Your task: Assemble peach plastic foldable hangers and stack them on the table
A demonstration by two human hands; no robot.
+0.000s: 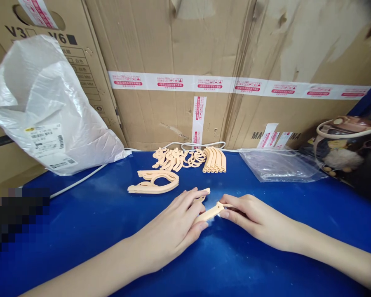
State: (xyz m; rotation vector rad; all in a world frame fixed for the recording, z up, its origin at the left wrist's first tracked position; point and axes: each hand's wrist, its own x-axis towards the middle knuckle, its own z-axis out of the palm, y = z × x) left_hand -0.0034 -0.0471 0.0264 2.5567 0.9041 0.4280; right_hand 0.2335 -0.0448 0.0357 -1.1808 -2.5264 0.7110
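Over the blue table, my left hand (185, 218) is closed around a beige plastic hanger arm (212, 211), which points to the right. A second beige end pokes out above its fingers; the rest is covered by the hand. My right hand (250, 216) pinches a thin beige piece against the tip of that arm, and its fingers hide most of this piece. Folded beige hangers (154, 183) lie to the upper left of my hands. Behind them are a heap of curved hook pieces (173, 159) and a neat row of hanger arms (214, 159).
A white plastic parcel bag (55, 111) leans at the left. Against the taped cardboard box (173, 111) at the back runs a white cable (80, 181). A clear plastic bag (275, 165) lies back right, beside a brown bag with a handle (343, 136).
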